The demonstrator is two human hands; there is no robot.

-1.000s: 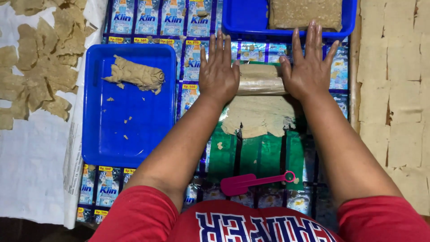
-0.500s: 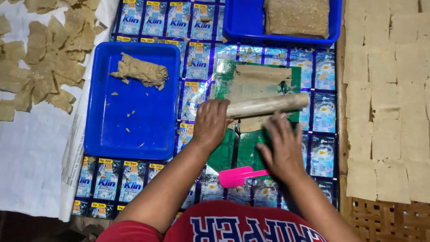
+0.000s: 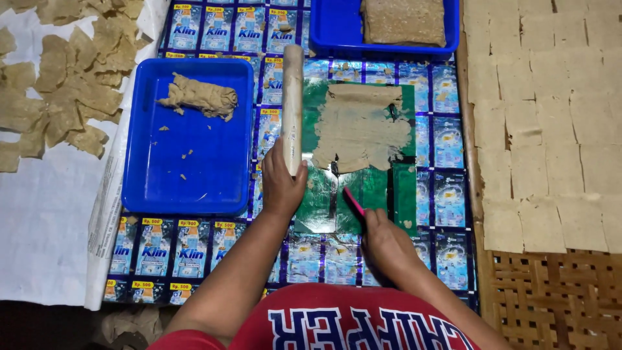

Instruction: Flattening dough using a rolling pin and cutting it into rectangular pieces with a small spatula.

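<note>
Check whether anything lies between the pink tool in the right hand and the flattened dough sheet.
Nothing visible does. The right hand holds the pink tool just below the dough sheet, with only bare green mat between them. The rolling pin, in the left hand, lies off to the side.

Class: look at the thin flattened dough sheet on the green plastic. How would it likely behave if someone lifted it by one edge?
The dough sheet would probably flop, since it is rolled very thin. Its ragged edges and a small hole suggest it tears easily. It may also cling to the green plastic sheet.
</note>
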